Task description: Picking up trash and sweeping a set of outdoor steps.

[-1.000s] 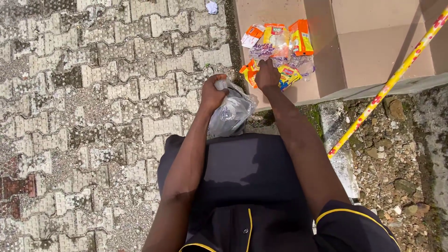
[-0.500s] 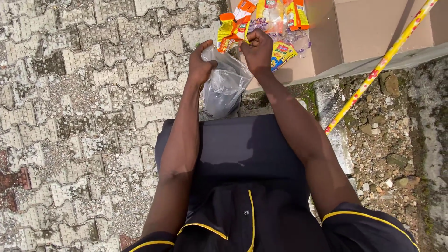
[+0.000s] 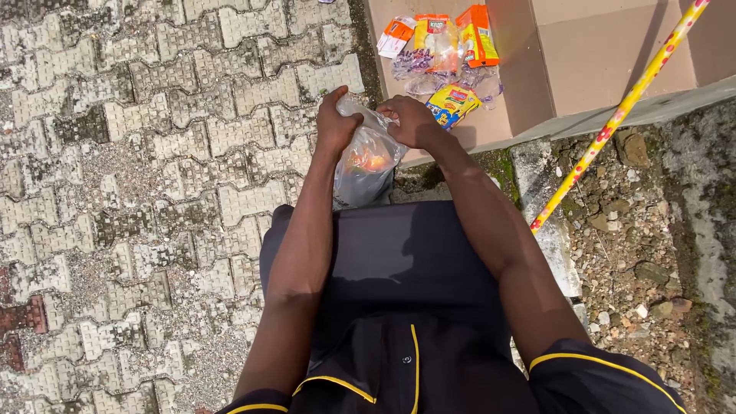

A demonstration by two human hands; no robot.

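Observation:
A clear plastic bag [image 3: 366,165] hangs in front of my knees with an orange packet showing inside it. My left hand [image 3: 335,123] grips the bag's rim on the left. My right hand [image 3: 410,119] holds the rim on the right, at the bag's mouth. Just beyond my hands, on a tan tiled step [image 3: 598,54], lie a yellow packet [image 3: 452,103], an orange packet [image 3: 477,34], a clear-and-orange packet [image 3: 432,38], a small white-and-orange wrapper [image 3: 395,34] and crumpled clear wrappers [image 3: 414,73].
A yellow stick with red marks [image 3: 621,107] leans diagonally across the step's right edge down to gravel and stones [image 3: 636,253]. Interlocking paving stones [image 3: 153,176] cover the ground at left. My dark skirt [image 3: 391,261] fills the lower middle.
My right hand came back from the pile of packets on the step to the bag's mouth, and an orange packet now shows inside the bag. The view shifted so the step sits higher.

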